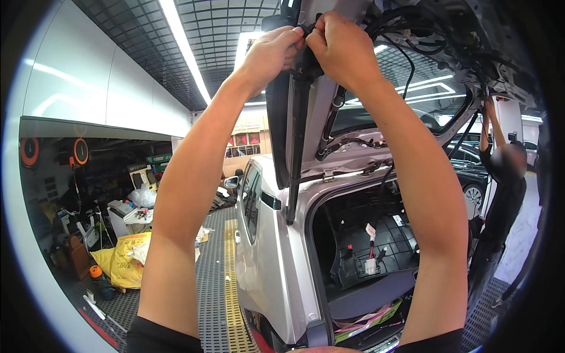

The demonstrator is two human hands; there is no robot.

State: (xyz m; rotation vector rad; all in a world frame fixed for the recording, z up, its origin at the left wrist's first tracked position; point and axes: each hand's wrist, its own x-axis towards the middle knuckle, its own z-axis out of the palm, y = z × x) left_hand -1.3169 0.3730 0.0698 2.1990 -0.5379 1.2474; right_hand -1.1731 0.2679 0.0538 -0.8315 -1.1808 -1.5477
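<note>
Both my arms reach up to the raised tailgate of a silver car. My left hand is closed in a pinch at its edge, thumb and forefinger together. Right beside it, my right hand is also closed, its fingertips almost meeting the left ones. Between them is a small dark piece, too hidden to name. Just below the hands, a black strut runs down to the car body. Black wiring hangs from the bare tailgate to the right of my hands.
Below gapes the boot, with a white connector on wires and a black trim panel. At the right, another person reaches up to the tailgate's far side. Yellow bags and clutter lie left, under white cabinets.
</note>
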